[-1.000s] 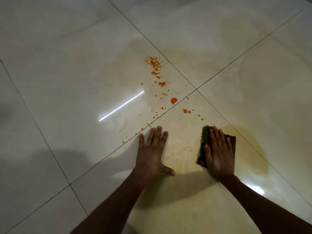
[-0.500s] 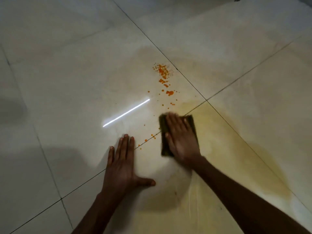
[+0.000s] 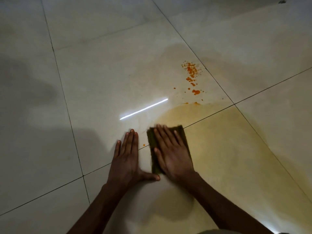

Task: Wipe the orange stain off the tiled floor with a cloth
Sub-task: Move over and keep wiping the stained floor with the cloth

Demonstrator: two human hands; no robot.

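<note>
Orange stain [image 3: 192,71] sits far of my cloth [image 3: 152,141], flat under spread right hand [image 3: 173,154]; I judge wiping risks smearing yellow film wider.

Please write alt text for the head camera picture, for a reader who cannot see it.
A right hand presses a dark cloth flat on a pale tiled floor; the left hand lies flat beside it. Orange spots remain farther away, above a yellowish smear.

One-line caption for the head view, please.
Right hand presses cloth flat beside left hand; orange stain remains beyond.
</note>
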